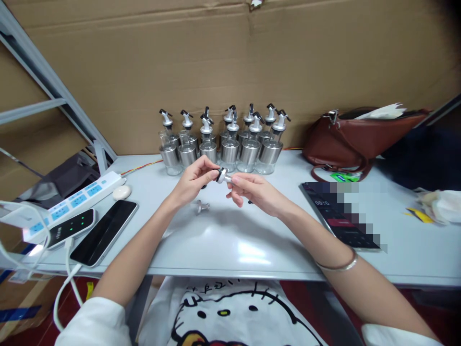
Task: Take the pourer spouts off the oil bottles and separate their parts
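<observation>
Between my two hands, above the grey table (216,250), is a silver and black bottle pourer spout (223,176). My left hand (194,182) pinches its black end with thumb and fingertips. My right hand (257,192) grips the silver end, its lower fingers curled. Another pourer spout part (200,207) lies on the table below my left hand. Behind my hands stand several glass bottles with steel sleeves. Most carry silver pourers with black levers, while the front-left bottle (171,156) and the bottle beside it (188,153) show bare glass necks.
To the left are a white power strip (77,202), a black phone (104,233), a small device with green lights (74,228) and a round white case (121,192). A tablet (334,216) and a brown bag (345,139) sit right. Cardboard (216,57) rises behind.
</observation>
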Action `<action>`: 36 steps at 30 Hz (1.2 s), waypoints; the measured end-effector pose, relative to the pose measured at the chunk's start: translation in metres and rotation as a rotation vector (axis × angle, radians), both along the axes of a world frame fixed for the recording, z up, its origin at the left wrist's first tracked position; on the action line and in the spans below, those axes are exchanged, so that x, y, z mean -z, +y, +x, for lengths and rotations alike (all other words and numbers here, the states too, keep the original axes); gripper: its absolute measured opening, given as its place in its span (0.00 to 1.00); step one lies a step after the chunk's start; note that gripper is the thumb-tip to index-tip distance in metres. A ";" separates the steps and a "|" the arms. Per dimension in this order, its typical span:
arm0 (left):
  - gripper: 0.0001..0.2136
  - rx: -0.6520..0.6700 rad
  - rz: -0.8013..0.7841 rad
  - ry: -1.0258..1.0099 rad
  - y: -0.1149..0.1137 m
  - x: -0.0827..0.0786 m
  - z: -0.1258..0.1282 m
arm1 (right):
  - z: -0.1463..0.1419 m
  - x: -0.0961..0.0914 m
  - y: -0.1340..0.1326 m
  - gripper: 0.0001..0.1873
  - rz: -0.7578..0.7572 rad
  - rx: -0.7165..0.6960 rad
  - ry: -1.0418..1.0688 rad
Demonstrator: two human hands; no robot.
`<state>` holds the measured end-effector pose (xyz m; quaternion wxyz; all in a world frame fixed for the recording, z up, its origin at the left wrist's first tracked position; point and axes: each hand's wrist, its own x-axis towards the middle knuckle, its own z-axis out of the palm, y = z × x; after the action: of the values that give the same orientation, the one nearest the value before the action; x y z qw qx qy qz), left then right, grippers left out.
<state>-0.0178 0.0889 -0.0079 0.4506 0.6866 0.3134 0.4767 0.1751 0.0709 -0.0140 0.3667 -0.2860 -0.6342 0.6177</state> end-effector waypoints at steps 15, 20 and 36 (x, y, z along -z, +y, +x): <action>0.20 -0.052 -0.017 0.019 0.003 0.002 0.000 | 0.002 0.001 0.001 0.11 1.129 0.343 -0.715; 0.17 -0.251 0.162 0.012 0.020 0.002 -0.020 | 0.012 -0.001 0.003 0.11 1.196 0.414 -0.726; 0.10 -0.264 0.104 1.271 0.030 0.031 -0.052 | 0.012 0.010 0.009 0.13 1.031 0.233 -0.816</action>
<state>-0.0699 0.1193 -0.0386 0.0813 0.8116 0.5769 0.0438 0.1873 0.0801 -0.0244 0.2515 -0.3514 -0.9012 0.0342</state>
